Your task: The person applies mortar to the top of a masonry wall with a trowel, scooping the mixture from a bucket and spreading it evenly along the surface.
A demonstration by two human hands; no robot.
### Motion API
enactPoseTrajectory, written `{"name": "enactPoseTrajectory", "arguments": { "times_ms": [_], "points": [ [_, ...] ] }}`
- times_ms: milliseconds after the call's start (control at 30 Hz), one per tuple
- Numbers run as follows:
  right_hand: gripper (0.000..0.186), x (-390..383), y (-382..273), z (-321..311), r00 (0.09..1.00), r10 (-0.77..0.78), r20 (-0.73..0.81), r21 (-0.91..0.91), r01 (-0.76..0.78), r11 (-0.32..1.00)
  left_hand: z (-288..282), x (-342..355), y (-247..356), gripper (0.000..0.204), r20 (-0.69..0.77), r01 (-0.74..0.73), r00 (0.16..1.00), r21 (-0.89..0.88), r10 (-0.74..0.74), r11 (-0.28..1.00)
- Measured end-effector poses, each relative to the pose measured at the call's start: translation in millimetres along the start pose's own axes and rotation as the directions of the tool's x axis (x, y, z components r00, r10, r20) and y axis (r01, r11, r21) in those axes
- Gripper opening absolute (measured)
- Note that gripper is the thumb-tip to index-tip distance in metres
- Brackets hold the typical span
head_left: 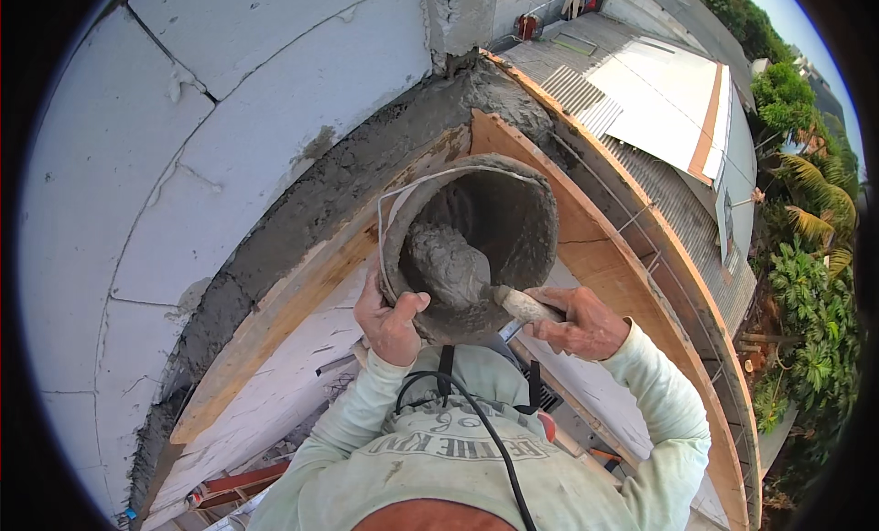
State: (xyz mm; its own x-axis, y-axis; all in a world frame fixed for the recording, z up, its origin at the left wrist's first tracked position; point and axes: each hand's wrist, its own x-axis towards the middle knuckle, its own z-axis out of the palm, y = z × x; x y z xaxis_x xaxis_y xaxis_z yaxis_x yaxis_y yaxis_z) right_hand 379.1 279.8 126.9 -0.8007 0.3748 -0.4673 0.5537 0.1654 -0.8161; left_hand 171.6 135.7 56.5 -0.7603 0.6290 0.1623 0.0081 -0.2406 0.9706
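In front of my chest is a bucket (536,211) caked with grey mortar, its mouth tipped so I can see inside. My left hand (394,325) is closed on its near-left rim, thumb up, and a pale wire handle loops around the bucket's left and far side. My right hand (591,322) grips the mortar-smeared handle of a trowel (522,306) at the near-right rim. The trowel's blade is inside the bucket, covered by a heap of wet grey mortar (449,261), so its outline is hidden.
A pale block wall (247,119) rises at left, with a strip of wet concrete (366,160) along it. Wooden form boards (275,348) flank the bucket, and thin metal rods (636,218) show beside the right board. Roofs (655,96) and trees (810,298) lie below at right.
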Motion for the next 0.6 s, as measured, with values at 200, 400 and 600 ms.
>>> {"name": "enactPoseTrajectory", "arguments": {
  "times_ms": [200, 400, 600],
  "points": [
    [0.050, -38.6, -24.9, -36.6, 0.992, 0.053, -0.117, 0.092, -0.042, 0.995, -1.5, 2.2, -6.8, 0.049, -0.039, 0.034, 0.999, 0.000, -0.034, 0.999],
    [0.053, -59.9, -32.6, -68.5, 0.957, 0.046, -0.288, 0.129, -0.009, 0.992, 2.2, 2.4, -4.8, 0.049, -0.067, 0.081, 0.994, -0.029, -0.083, 0.996],
    [0.050, -46.0, -42.1, -102.5, 0.913, 0.028, -0.407, 0.102, 0.015, 0.995, -6.7, -0.6, -7.0, 0.072, 0.010, 0.122, 0.993, -0.039, -0.122, 0.992]
  ]
}}
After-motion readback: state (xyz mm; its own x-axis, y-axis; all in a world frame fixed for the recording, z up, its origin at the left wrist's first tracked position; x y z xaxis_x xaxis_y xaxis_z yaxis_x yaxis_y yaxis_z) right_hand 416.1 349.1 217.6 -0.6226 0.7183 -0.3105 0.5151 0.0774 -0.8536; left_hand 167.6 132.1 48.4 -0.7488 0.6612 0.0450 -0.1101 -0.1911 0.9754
